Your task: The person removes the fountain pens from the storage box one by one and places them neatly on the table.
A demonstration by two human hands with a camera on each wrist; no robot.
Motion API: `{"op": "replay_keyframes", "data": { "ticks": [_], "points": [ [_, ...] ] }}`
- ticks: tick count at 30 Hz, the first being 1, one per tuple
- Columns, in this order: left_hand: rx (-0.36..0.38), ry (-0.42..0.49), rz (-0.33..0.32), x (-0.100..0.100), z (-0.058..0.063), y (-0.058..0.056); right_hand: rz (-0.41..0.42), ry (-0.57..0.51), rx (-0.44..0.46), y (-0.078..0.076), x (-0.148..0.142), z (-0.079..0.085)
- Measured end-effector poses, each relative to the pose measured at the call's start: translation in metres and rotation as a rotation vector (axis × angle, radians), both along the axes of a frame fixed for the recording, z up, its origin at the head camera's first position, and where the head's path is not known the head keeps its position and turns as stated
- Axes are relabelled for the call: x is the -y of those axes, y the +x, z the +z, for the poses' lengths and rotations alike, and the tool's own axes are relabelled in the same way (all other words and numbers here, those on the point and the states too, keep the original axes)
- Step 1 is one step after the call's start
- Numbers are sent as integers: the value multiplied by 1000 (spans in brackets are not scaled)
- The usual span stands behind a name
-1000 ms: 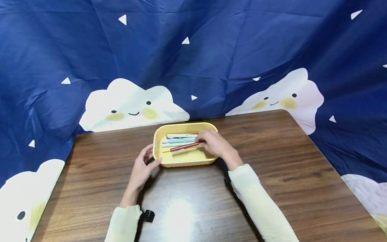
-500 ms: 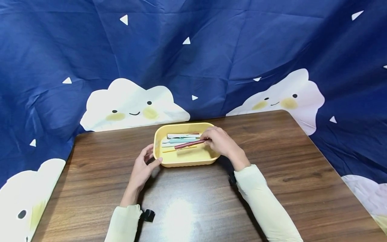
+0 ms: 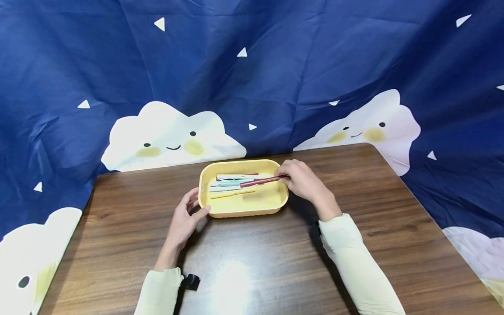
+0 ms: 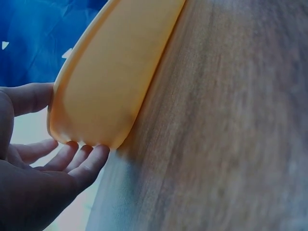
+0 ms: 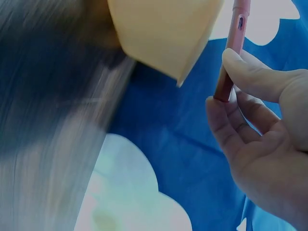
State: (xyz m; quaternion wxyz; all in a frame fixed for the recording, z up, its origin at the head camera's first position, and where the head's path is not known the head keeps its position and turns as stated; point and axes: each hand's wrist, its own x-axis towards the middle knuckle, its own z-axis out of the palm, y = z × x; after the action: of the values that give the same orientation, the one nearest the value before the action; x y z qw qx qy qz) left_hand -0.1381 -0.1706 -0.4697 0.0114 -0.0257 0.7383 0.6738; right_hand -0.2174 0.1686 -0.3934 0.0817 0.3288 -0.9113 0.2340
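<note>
A dark red pen (image 3: 260, 181) is pinched at one end between thumb and fingers of my right hand (image 3: 306, 183), slanting over the right part of a yellow plastic tray (image 3: 244, 214). The right wrist view shows a small slot in the barrel of the red pen (image 5: 237, 31). My left hand (image 3: 184, 221) holds the tray's left end, thumb at the near rim and fingertips against the outer wall (image 4: 101, 96). Inside the tray lie a thin yellow pen (image 3: 232, 194), a mint-green pen (image 3: 230, 183) and white pens (image 3: 236, 177) with clips, side by side.
The tray stands near the far edge of a brown wood-grain table (image 3: 354, 245). Behind the table hangs a dark blue cloth (image 3: 275, 87) with smiling white clouds and small triangles. A bright light reflection (image 3: 232, 284) lies on the tabletop near the front.
My right hand has moved right, lifting the red pen up off the yellow one toward the tray's right rim. The left hand has stayed at the tray's left end.
</note>
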Motion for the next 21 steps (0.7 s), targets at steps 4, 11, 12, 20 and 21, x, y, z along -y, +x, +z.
{"op": "replay_keyframes", "data": {
  "ticks": [4,11,12,20,21],
  "points": [
    [-3,-23,-5,0,2,0,-20,8,-7,-1,-11,2],
    [-7,-91,-22,-1,1,1,-53,43,-37,-2,-32,0],
    [-7,-98,-22,-1,1,1,-56,44,-42,-2,-34,-1],
    [-7,-105,-27,0,3,4,-74,35,-52,-4,-56,2],
    [-8,-106,-28,0,4,4,-77,37,-54,-4,-58,2]
  ]
}}
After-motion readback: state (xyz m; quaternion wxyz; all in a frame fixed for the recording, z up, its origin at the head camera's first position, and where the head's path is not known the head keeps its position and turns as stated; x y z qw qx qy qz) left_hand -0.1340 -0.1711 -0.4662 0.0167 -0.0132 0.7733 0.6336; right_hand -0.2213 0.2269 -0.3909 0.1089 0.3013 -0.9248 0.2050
